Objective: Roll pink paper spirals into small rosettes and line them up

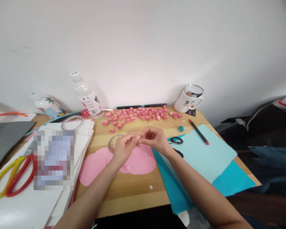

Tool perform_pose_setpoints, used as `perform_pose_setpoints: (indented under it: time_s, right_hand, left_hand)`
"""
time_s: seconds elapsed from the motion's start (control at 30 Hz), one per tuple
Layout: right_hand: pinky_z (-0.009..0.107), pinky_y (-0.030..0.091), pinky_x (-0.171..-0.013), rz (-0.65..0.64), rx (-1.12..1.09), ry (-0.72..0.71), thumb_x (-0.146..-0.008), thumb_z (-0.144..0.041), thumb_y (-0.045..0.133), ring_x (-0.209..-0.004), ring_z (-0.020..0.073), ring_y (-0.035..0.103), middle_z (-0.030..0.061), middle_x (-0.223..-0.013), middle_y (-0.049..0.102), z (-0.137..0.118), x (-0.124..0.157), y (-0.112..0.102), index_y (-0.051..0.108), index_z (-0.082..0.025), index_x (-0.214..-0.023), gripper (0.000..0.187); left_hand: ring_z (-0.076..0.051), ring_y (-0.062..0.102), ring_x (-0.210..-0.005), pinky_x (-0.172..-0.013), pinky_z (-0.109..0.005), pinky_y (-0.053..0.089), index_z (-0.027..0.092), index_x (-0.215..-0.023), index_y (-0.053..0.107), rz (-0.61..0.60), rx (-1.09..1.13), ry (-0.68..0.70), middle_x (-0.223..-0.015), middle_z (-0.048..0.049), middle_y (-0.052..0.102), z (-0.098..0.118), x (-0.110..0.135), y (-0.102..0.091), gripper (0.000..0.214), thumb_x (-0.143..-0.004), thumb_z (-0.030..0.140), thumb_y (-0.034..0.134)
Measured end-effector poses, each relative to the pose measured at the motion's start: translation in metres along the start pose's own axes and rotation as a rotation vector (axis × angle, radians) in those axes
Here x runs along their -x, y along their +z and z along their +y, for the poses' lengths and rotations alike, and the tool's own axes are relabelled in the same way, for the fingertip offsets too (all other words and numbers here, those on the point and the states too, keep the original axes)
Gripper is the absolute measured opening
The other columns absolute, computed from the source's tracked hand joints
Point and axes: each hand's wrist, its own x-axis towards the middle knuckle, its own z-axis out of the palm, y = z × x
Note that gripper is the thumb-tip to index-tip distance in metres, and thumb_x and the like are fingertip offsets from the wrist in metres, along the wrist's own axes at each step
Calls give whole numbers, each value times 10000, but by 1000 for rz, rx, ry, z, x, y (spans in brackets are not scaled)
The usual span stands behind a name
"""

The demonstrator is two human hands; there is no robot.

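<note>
My left hand (124, 147) and my right hand (154, 138) meet above the middle of the wooden table (133, 190). Their fingertips are pinched together on a small pink paper piece (138, 139) between them. Flat pink paper circles (138, 160) lie on the table right under the hands. A clear tape roll (112, 142) rests beside my left hand. Several small rolled pink paper flowers (138, 115) are spread along the back of the table.
Light blue and teal paper sheets (205, 156) lie at right with black-handled scissors (176, 140) and a red pen (199, 132). A white mug (189, 101) stands at back right, two bottles (87, 95) at back left. White sheets (26, 206), red and yellow scissors (9, 178) lie at left.
</note>
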Motion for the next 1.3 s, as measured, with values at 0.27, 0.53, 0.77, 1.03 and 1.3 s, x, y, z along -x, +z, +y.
perform_pose_setpoints:
  time_s: [0.27,0.53,0.77,1.03,1.3]
  right_hand:
    - [234,441,-548,-90,-11,42,-546,-268,811,-546,95,557,-35,-603,570,0,0,-2,597,-160,-694,282]
    - [239,425,-530,-156,48,71,-507,-295,825,-540,96,535,-56,-606,502,-4,3,-2,551,-168,-698,358]
    - [196,351,-462,-236,147,88,-451,-296,841,-496,52,395,-75,-583,440,-6,5,0,399,-181,-591,478]
    - [250,450,-533,-226,28,99,-482,-375,821,-550,117,556,-42,-573,530,-2,6,0,458,-179,-596,428]
    - [287,512,-632,-130,22,16,-687,-311,714,-680,145,639,19,-748,663,-2,3,7,642,-181,-837,211]
  left_hand:
    - [-98,578,-564,-567,-178,430,153,-543,613,-116,18,-55,-573,0,646,5,-1,-6,294,-796,283,539]
    - [-85,530,-542,-541,-184,401,149,-545,616,-246,93,-78,-572,2,623,-7,-3,-7,297,-773,334,574]
    - [-101,526,-539,-519,-201,413,128,-548,611,-348,256,-195,-557,-22,604,-11,-3,-5,265,-653,359,689]
    - [-69,434,-480,-459,-178,334,137,-524,551,-225,227,-178,-505,20,523,-9,-3,1,305,-705,373,618]
    - [-63,446,-452,-452,-165,359,144,-515,564,42,160,-211,-484,28,545,-4,-2,0,257,-700,313,621]
